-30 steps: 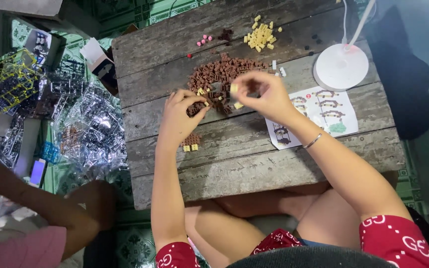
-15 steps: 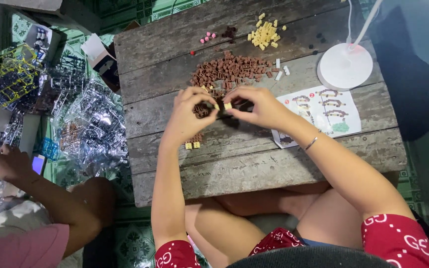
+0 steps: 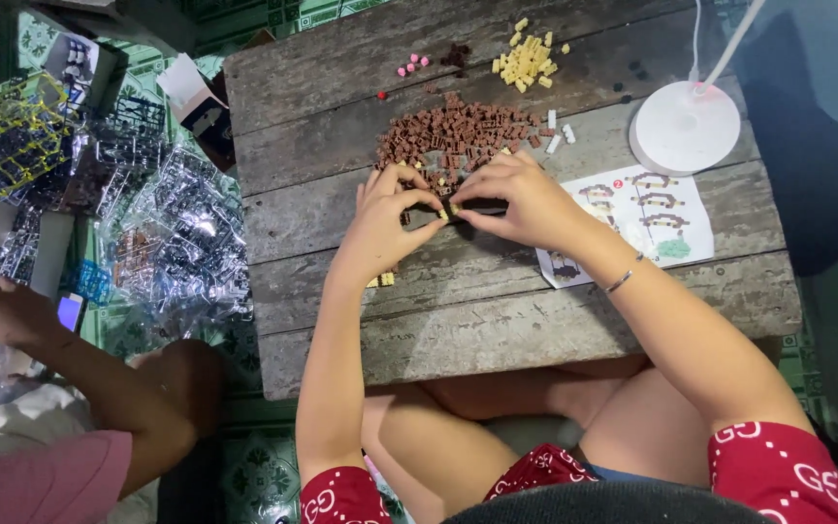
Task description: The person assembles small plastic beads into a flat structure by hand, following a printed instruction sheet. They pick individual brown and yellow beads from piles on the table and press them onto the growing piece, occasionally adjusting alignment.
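Tiny brick build on our wooden table

Our left hand and right hand pinch a small brown brick piece together, just below the brown brick pile.

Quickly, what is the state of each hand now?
Left hand: fingers pinched shut on the dark brick piece.
Right hand: closed on the same brick piece, over the wooden table.

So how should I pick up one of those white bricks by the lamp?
Probably pinch a white brick across its short sides with thumb and fingertip, coming straight down from above. It lies flat on the wooden table, apart from the brown brick pile, so there's room for fingers, though the lamp base stands close on one side.
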